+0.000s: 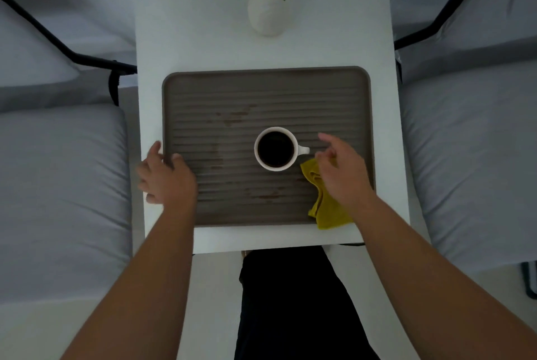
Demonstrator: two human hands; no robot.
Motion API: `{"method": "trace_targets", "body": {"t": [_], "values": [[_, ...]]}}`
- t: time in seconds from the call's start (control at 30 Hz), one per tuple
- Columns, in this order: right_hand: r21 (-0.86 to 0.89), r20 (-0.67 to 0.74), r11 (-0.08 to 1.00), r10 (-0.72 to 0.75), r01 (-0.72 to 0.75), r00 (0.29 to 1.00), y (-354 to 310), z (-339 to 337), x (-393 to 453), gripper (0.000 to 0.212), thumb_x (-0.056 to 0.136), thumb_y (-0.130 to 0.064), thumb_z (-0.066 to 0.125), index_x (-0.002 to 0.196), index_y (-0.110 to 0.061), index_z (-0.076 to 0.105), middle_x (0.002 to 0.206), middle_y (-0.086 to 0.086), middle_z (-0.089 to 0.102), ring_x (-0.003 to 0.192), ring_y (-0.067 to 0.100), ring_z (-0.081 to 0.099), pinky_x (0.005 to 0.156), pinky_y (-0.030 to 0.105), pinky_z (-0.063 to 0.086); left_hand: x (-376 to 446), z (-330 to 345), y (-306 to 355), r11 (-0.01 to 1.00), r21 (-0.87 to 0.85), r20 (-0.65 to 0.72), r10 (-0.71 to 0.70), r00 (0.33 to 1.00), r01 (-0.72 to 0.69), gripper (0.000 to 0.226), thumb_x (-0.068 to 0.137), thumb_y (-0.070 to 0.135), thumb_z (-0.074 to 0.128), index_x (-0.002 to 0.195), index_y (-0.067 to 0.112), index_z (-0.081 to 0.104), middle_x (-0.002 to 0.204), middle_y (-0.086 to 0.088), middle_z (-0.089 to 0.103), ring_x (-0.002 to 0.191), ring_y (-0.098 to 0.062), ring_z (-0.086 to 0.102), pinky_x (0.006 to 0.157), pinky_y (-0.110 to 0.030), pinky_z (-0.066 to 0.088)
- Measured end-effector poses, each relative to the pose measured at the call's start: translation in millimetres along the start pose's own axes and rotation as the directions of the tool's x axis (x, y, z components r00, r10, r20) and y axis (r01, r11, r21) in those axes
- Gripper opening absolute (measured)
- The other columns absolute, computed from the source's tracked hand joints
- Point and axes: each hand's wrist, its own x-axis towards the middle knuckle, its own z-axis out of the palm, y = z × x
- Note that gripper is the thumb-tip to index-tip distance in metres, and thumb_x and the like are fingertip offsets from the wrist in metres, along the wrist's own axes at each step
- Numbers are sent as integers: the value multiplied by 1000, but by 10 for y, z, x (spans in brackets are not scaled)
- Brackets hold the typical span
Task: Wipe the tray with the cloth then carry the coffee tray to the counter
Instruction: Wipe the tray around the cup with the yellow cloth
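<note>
A brown ribbed tray lies on a small white table. Brown coffee stains mark its ribs above the cup and near its front edge. A white cup full of black coffee stands near the tray's middle, handle pointing right. A crumpled yellow cloth lies on the tray's front right corner, partly under my right hand. That hand hovers over the cloth with fingers spread, just right of the cup handle. My left hand grips the tray's left rim, thumb on top.
A white vase with white flowers and green leaves stands at the table's far edge. Grey cushioned seats with black frames flank the table, one on the left and one on the right. My dark-clothed legs are below the table's near edge.
</note>
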Motion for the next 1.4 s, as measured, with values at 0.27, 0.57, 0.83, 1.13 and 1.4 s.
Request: {"method": "trace_targets", "body": {"t": [0.27,0.57,0.83,1.13,1.4], "values": [[223,202,972,32,-78,979,-2,193,279,15,96,-23,46,93,-29,60,82,-5,66,70,6,57,71,30,47,-756,255,257,936,-293,416,310,855,-196,31,100,23,48,127,20,63,119,-1,46,89,10,46,76,3,29],[275,170,958,33,-79,985,-30,127,425,19,97,-21,45,90,-28,61,84,-2,67,72,11,60,70,26,49,-756,525,413,939,-336,514,246,822,-71,44,93,50,41,123,29,65,120,2,58,110,-12,58,101,-42,47],[271,78,962,22,-43,997,-57,-118,672,21,98,-20,45,83,-30,58,78,-2,66,63,12,58,66,27,51,-657,854,713,922,-360,526,326,786,-141,53,86,56,40,117,24,68,112,-10,65,110,-25,60,99,-51,47],[306,-4,951,38,-35,999,5,-315,879,18,98,-20,43,89,-28,56,80,-1,65,69,13,59,68,29,51,-627,1034,1173,886,-374,546,450,707,-274,58,88,53,36,112,10,66,106,-23,64,110,-38,56,95,-48,45],[344,-33,938,55,-41,998,-10,-407,965,13,97,-22,44,105,-22,55,83,2,67,66,14,58,65,29,50,-546,1206,1266,891,-338,592,452,667,-303,59,82,50,37,116,13,66,112,-23,62,110,-33,59,99,-50,46]]}}
